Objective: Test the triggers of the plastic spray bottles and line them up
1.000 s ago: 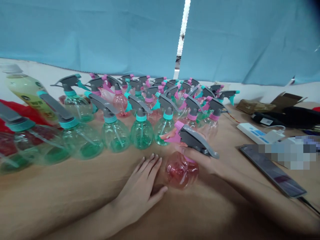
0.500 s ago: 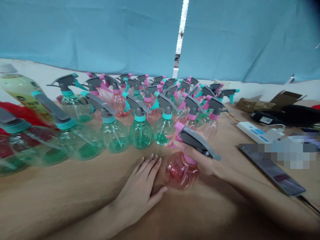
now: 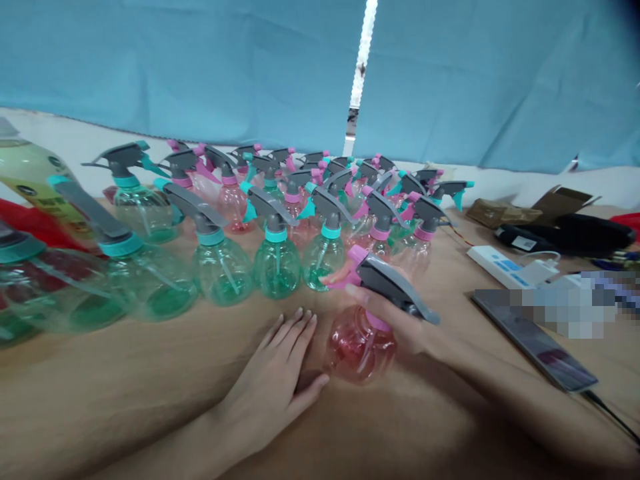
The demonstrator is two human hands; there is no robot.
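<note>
The right hand (image 3: 400, 327) was wrapped around the neck of a pink spray bottle (image 3: 361, 343) standing on the table (image 3: 125, 387), a finger across its grey trigger head. The left hand (image 3: 277, 383) lay open and flat just beside it, before rows of green and pink spray bottles (image 3: 276, 257)

The spray bottle (image 3: 361, 343) in your right hand (image 3: 403, 327) is glossy, see-through pink plastic, its trigger head (image 3: 395, 288) matt grey. The table cover (image 3: 125, 373) looks like matt brown paper. At three o'clock, a glossy phone (image 3: 535, 340).

right hand (image 3: 406, 333) half behind pink bottle (image 3: 359, 348)
</note>
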